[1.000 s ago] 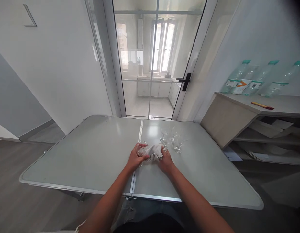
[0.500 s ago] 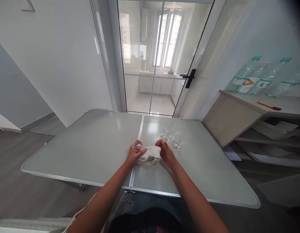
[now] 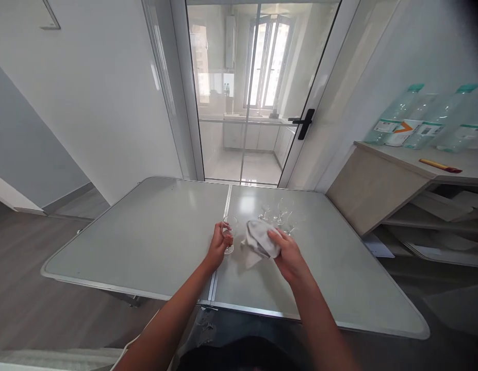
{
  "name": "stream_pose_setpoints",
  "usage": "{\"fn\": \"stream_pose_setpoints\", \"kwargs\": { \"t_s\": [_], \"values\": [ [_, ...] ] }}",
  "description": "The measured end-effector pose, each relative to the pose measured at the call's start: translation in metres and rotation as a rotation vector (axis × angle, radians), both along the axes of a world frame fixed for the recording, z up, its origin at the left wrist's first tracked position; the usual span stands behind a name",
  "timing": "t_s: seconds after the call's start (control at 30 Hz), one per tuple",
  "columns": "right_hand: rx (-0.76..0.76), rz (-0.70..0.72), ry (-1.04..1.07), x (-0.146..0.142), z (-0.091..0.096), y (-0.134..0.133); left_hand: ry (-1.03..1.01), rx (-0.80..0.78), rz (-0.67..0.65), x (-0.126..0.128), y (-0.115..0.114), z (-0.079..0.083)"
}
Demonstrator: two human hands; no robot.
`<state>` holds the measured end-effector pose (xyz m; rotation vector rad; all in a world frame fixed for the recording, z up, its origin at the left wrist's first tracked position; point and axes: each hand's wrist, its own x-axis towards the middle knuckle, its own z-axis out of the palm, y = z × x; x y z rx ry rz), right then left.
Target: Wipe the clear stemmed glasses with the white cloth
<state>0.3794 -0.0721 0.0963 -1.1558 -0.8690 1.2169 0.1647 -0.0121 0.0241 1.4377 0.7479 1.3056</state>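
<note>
My left hand is closed around a small clear stemmed glass, held upright just above the seam of the grey folding table. My right hand grips a crumpled white cloth, lifted off the table a little to the right of the glass. The cloth and the glass are apart. Behind the cloth stand several more clear stemmed glasses in a cluster on the table.
A glass sliding door with a black handle stands beyond the table. On the right, a wooden shelf unit carries large plastic water bottles and a yellow-handled tool. Wood floor lies to the left.
My right hand has lifted the cloth off the glass and pulled it to the right. My left hand has turned the glass upright, free of the cloth.
</note>
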Motion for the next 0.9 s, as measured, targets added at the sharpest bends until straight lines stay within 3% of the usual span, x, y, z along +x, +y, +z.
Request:
{"fn": "stream_pose_setpoints", "kwargs": {
  "t_s": [0.07, 0.13, 0.2, 0.3, 0.4, 0.57, 0.63, 0.77, 0.9],
  "values": [
    [0.114, -0.287, -0.275, -0.007, 0.006, -0.01, 0.112, 0.084, -0.004, 0.0, -0.003, 0.002],
    [0.279, -0.453, -0.645, -0.016, 0.007, -0.015, 0.224, 0.197, 0.022, 0.0, -0.006, 0.003],
    [0.503, -0.333, -0.948, -0.023, 0.005, -0.016, 0.297, 0.313, 0.074, 0.0, -0.007, 0.003],
    [0.723, 0.037, -1.157, -0.027, 0.004, -0.017, 0.341, 0.464, 0.151, 0.0, -0.007, 0.0],
    [0.639, 0.165, -1.166, -0.02, 0.009, -0.021, 0.344, 0.6, 0.161, -0.001, -0.007, -0.005],
    [0.329, 0.414, -0.913, -0.011, 0.016, -0.025, 0.421, 0.762, 0.063, 0.001, -0.007, -0.014],
    [0.264, 0.449, -0.785, -0.011, 0.017, -0.024, 0.438, 0.767, 0.069, 0.0, -0.007, -0.015],
    [0.215, 0.488, -0.554, -0.008, 0.017, -0.021, 0.417, 0.575, 0.032, -0.001, -0.009, -0.011],
    [0.415, 0.483, -0.735, 0.004, 0.021, -0.02, 0.288, 0.157, -0.18, 0.0, -0.013, 0.005]
  ]
}}
